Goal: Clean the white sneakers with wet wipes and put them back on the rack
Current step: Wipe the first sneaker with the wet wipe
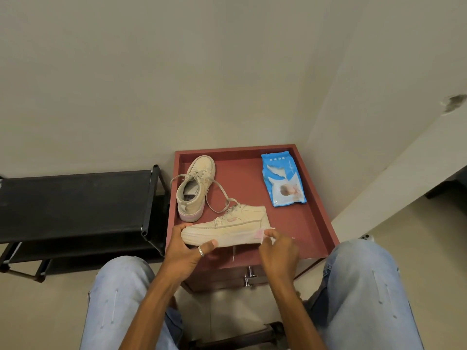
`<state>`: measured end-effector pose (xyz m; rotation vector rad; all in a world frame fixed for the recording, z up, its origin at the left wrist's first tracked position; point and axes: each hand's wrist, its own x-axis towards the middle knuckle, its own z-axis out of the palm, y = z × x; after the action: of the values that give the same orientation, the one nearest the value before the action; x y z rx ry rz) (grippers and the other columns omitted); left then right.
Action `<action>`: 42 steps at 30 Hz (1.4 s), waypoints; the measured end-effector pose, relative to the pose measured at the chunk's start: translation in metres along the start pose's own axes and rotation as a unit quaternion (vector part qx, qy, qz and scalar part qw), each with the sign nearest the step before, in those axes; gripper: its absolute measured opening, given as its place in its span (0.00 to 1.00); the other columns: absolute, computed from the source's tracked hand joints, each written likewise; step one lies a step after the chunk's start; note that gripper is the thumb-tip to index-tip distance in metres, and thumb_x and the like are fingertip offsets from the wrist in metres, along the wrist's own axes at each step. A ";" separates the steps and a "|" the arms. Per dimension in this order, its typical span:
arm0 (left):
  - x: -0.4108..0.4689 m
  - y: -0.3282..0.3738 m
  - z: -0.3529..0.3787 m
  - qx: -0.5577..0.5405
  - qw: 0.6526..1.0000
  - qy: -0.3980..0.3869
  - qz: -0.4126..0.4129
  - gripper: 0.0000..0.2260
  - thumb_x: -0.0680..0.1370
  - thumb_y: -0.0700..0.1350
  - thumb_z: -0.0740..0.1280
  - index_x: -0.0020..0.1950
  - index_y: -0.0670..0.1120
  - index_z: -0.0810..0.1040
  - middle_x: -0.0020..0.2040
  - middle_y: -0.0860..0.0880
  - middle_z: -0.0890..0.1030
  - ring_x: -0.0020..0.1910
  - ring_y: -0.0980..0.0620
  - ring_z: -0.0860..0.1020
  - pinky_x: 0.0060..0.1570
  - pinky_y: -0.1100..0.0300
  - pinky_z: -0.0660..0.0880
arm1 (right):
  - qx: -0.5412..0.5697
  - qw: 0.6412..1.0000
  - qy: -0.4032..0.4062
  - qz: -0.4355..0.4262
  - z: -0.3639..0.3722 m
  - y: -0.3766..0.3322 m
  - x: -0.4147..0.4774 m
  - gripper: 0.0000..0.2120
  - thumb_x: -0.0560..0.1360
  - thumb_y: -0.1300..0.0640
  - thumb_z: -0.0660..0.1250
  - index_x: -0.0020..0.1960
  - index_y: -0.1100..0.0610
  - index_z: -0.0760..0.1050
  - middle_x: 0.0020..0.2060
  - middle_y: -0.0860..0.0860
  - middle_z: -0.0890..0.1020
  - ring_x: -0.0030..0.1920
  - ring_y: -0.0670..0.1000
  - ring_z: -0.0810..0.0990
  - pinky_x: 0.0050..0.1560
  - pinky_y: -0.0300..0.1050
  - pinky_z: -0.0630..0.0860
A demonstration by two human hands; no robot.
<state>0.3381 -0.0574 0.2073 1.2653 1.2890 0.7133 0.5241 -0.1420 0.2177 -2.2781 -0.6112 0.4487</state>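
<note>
Two white sneakers, one pack of wipes, one rack, itemised below.

1. Near sneaker (235,228): on its sole, side-on, along the front edge of the red-brown tabletop (310,223), toe towards the left edge, heel towards the right. Upper dull and greyed; pink patch on the sole at the heel.
2. Left hand (187,253): grips the toe of the near sneaker. Its fingers (183,227) curl over the toe cap from the left, and one digit with a silver ring lies along the near side of the sole. Toe sits inside the curl of the hand.
3. Right hand (279,251): at the heel of the near sneaker. Its fingers (271,233) are bent and pinch a small white wipe (268,239) against the heel end of the sole. Most of the wipe is hidden by the hand.
4. Far sneaker (194,188): upright near the left edge, toe towards the far left corner, heel towards the front. Not touched by either hand. Laces undone, looping across the tabletop as far as the near sneaker.
5. Pack of wipes (283,183): blue, flat, near the far right corner, flap peeled open. Well apart from both hands.
6. Rack (75,205): black, on the floor just beside the tabletop's left edge.
7. Drawer handles (249,276): metal, below the front edge, between the person's knees in pale jeans (364,286).
</note>
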 end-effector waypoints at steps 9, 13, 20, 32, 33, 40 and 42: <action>0.003 -0.002 0.000 0.010 1.000 0.000 -0.004 0.31 0.68 0.40 0.82 0.65 0.47 0.70 0.57 0.49 0.81 0.55 0.53 0.80 0.56 0.53 0.80 | 0.028 0.989 -0.096 0.109 -0.005 0.017 0.049 0.12 0.72 0.63 0.65 0.45 0.50 0.84 0.42 0.51 0.86 0.47 0.56 0.83 0.49 0.49 0.80; 0.004 -0.003 -0.001 0.018 1.000 0.005 -0.008 0.31 0.68 0.42 0.83 0.65 0.47 0.70 0.57 0.49 0.81 0.55 0.52 0.81 0.55 0.54 0.80 | -0.012 0.991 -0.106 0.083 -0.012 0.008 0.051 0.11 0.73 0.63 0.63 0.45 0.54 0.84 0.44 0.53 0.86 0.48 0.57 0.82 0.48 0.46 0.78; 0.005 -0.003 -0.001 0.015 1.000 -0.002 -0.010 0.29 0.69 0.39 0.82 0.64 0.46 0.70 0.56 0.50 0.81 0.53 0.56 0.80 0.50 0.62 0.78 | 0.030 0.997 -0.037 0.067 -0.001 0.007 0.028 0.11 0.76 0.64 0.66 0.51 0.53 0.83 0.45 0.53 0.85 0.47 0.54 0.81 0.43 0.40 0.72; 0.009 -0.002 -0.006 -0.031 0.999 -0.023 -0.013 0.33 0.63 0.46 0.85 0.62 0.51 0.73 0.58 0.48 0.82 0.57 0.49 0.81 0.55 0.53 0.81 | 0.211 0.943 -0.172 0.189 0.004 0.014 0.059 0.11 0.79 0.49 0.62 0.44 0.54 0.79 0.42 0.51 0.82 0.40 0.51 0.78 0.41 0.47 0.76; 0.008 -0.001 -0.007 -0.051 0.998 -0.021 -0.016 0.35 0.59 0.50 0.86 0.62 0.52 0.74 0.58 0.48 0.82 0.58 0.48 0.82 0.57 0.50 0.81 | 0.225 0.937 -0.188 0.192 0.000 0.010 0.057 0.12 0.79 0.46 0.63 0.46 0.53 0.79 0.44 0.50 0.83 0.44 0.51 0.81 0.45 0.48 0.78; 0.011 0.029 -0.016 -0.389 0.919 -0.053 -0.024 0.43 0.62 0.44 0.80 0.75 0.46 0.70 0.68 0.43 0.80 0.63 0.45 0.82 0.62 0.46 0.79 | 0.298 0.917 -0.265 0.030 -0.069 -0.056 0.020 0.19 0.72 0.48 0.74 0.60 0.52 0.78 0.51 0.48 0.85 0.49 0.47 0.85 0.50 0.48 0.81; 0.006 0.039 -0.009 -0.443 0.893 -0.071 -0.032 0.51 0.56 0.49 0.86 0.76 0.46 0.69 0.69 0.42 0.80 0.66 0.43 0.80 0.62 0.48 0.79 | 0.270 0.933 -0.239 -0.018 -0.082 -0.072 0.001 0.21 0.70 0.48 0.77 0.60 0.49 0.76 0.51 0.44 0.84 0.49 0.41 0.83 0.48 0.41 0.82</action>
<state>0.3404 -0.0402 0.2444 0.5040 0.7149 0.9852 0.5432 -0.1422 0.3247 -1.6321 -0.6622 1.0321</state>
